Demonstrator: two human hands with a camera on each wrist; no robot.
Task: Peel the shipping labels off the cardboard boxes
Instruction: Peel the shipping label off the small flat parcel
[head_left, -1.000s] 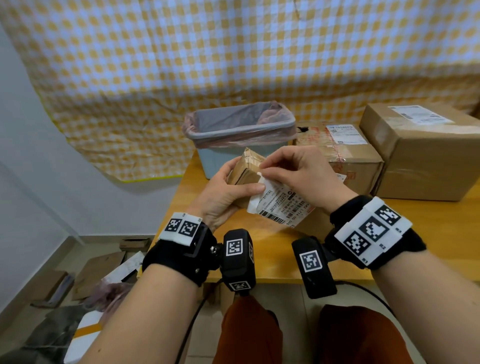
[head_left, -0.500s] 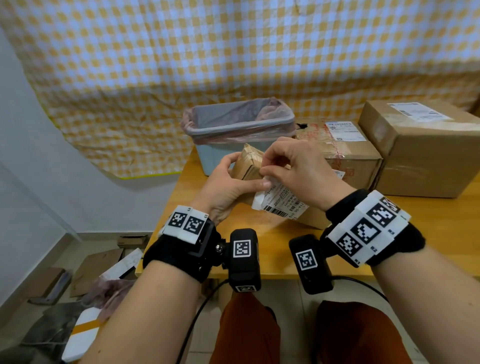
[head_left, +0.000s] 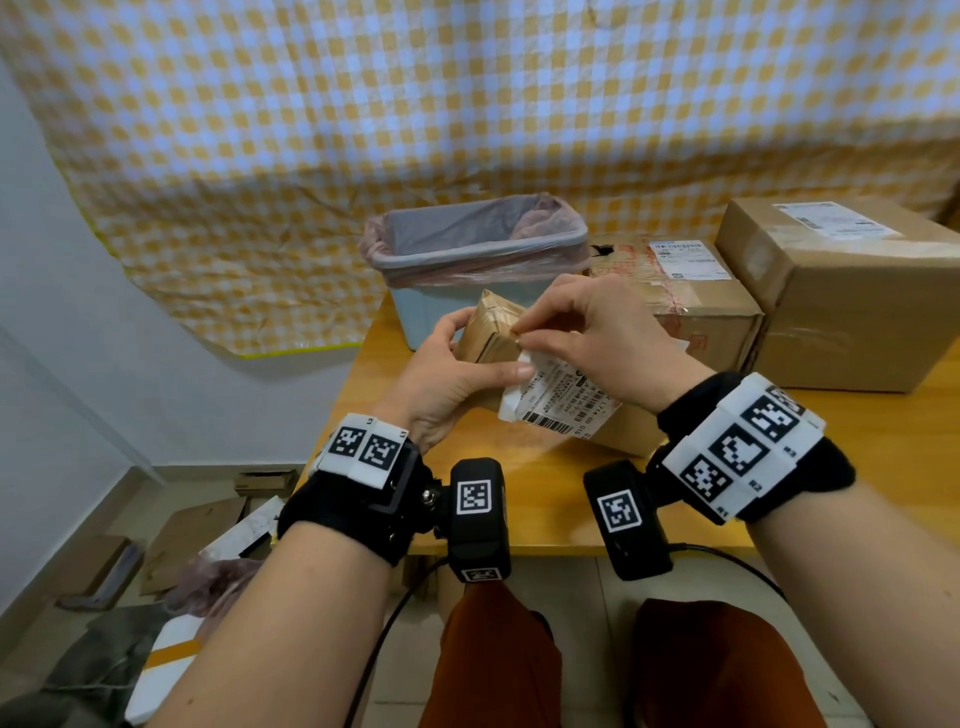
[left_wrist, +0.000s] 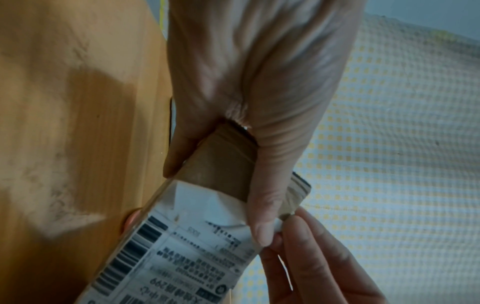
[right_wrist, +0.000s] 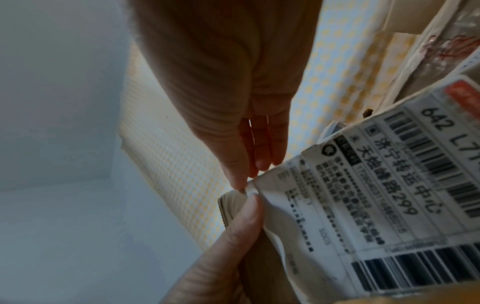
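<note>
Shipping label (head_left: 558, 397), white printed paper, is pinched at its lifted far-left corner by the right hand (head_left: 597, 338); the small brown cardboard box (head_left: 491, 325) is gripped by the left hand (head_left: 441, 374) above the wooden table (head_left: 857, 441). A slow, low pull should avoid tearing.

shipping label (right_wrist: 389, 185) | "642 l71", "济宁转运中心", "299" | rest blurred
</note>
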